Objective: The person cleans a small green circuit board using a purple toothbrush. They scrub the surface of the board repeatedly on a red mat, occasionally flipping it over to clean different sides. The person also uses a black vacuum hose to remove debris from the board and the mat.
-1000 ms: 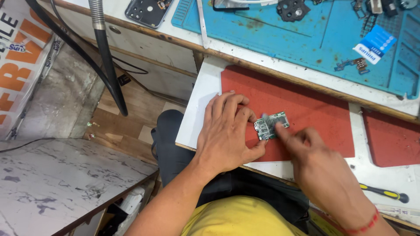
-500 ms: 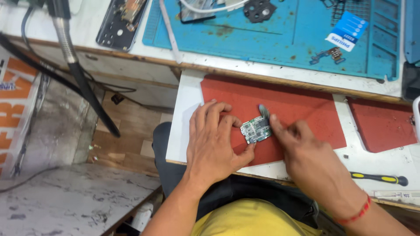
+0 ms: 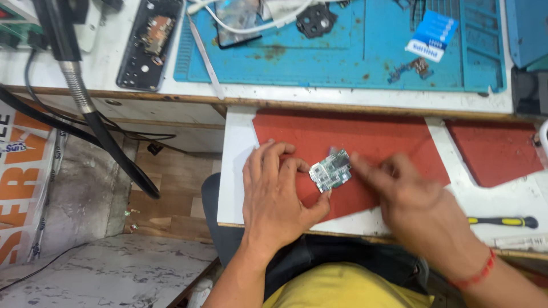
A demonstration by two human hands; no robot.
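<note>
— Circuit board (image 3: 330, 170), small and silvery-green, is lying on the red mat (image 3: 365, 137), near the mat's front edge and just ahead of the person's lap. Are you seeing who is holding it?

— The left hand (image 3: 279, 197) is lying palm-down on the mat with its fingers spread and gently curled. The fingertips are touching the board's left edge and the thumb is reaching in under its lower corner, so the hand is bracing the board rather than closing round it.

— And the right hand (image 3: 419, 202)?

— It is coming in from the right, blurred. The fingers are bunched loosely and pointing at the board's right edge, touching it or just beside it; I cannot tell which, nor whether anything thin is being pinched between them.

— What is sitting around them?

— A second red mat (image 3: 494, 151) is lying to the right, and a screwdriver with a yellow and black handle (image 3: 502, 221) is resting on the white tabletop (image 3: 237, 165) beside the right wrist, which is wearing a red thread band (image 3: 476, 274). Farther back a blue work mat (image 3: 365, 51) is carrying loose parts, a white cable (image 3: 251, 25) and a blue and white packet (image 3: 432, 37). An opened phone shell (image 3: 149, 43) is lying left of it, and a flexible grey hose (image 3: 77, 85) is hanging over the bench's left end.
</note>
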